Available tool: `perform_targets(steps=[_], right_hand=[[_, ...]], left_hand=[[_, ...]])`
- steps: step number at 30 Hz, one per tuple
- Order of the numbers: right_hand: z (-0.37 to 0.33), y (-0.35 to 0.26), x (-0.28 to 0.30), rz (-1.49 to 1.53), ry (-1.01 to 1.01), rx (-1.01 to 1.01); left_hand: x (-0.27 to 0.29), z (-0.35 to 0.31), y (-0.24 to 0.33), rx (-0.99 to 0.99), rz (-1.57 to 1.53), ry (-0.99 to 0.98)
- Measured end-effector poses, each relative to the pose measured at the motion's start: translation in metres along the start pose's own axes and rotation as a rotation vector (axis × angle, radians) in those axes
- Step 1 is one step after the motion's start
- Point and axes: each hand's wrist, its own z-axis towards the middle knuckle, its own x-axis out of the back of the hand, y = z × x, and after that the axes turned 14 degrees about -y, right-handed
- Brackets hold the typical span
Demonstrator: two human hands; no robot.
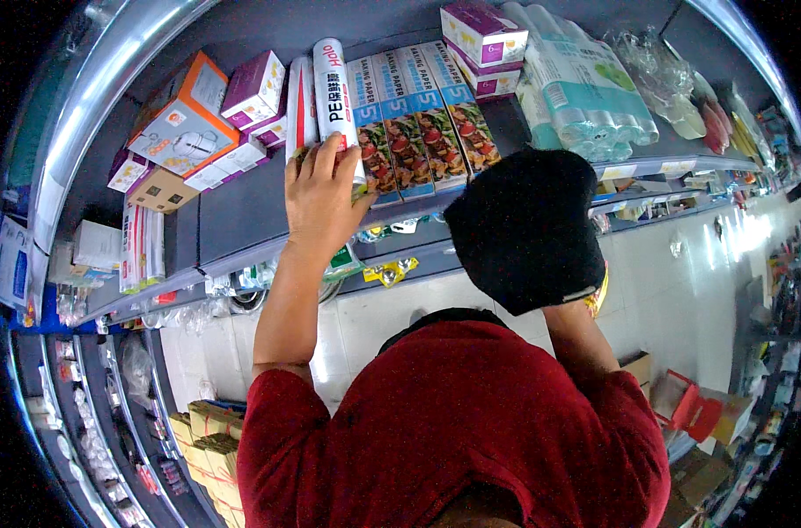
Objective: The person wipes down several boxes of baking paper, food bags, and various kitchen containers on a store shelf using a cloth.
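My left hand [317, 195] is over the front end of a white cling film roll [334, 88] on the grey shelf. Its fingers curve over the roll and the thumb lies along the right side. A similar white-and-red package [301, 106] is pressed close on the left. Just right of the roll, several baking paper boxes [405, 123] with food pictures stand side by side. My right forearm [579, 339] reaches forward beneath a black soft, cap-like thing [524, 231]. This hides my right hand, so its fingers do not show. A bit of yellow [599, 295] peeks out beside the wrist.
Purple-and-white boxes [253, 88] and an orange-white carton [185, 114] stand left. Clear-wrapped rolls [585, 84] lie right of more purple-and-white boxes [484, 44]. A lower shelf with packets runs under the front edge. Cardboard [211, 449] and a red box [687, 409] stand behind me.
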Motion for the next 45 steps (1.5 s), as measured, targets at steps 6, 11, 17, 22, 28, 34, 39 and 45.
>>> perform_targets(steps=[6,11,17,22,28,34,39,45], right_hand=[[0.052,-0.029,-0.013,-0.225,-0.157,0.053],[0.095,-0.037,-0.019,-1.317,-0.217,0.27],[0.098,0.026,-0.068,-1.837,-0.313,0.25],[0.115,-0.001,-0.036,-1.759,-0.452,0.053],[0.105,0.007,-0.034,-1.807,-0.246,0.108],[0.1,0.005,-0.021,-1.786,-0.329,0.231],[0.089,-0.001,0.001,-1.69,-0.323,0.273],[0.079,0.007,0.023,-1.537,-0.249,0.486]], left_hand=[[0.003,-0.008,-0.008,-0.044,-0.01,0.016],[-0.005,-0.007,-0.007,-0.062,-0.015,0.026],[-0.012,0.005,0.015,-0.136,0.07,0.012],[-0.011,0.004,0.013,-0.105,-0.037,-0.007],[-0.012,0.004,0.016,-0.104,-0.044,0.025],[-0.014,0.004,0.013,-0.119,-0.062,0.044],[-0.015,0.002,0.012,-0.106,-0.041,0.051],[-0.007,0.004,0.015,-0.138,-0.054,0.054]])
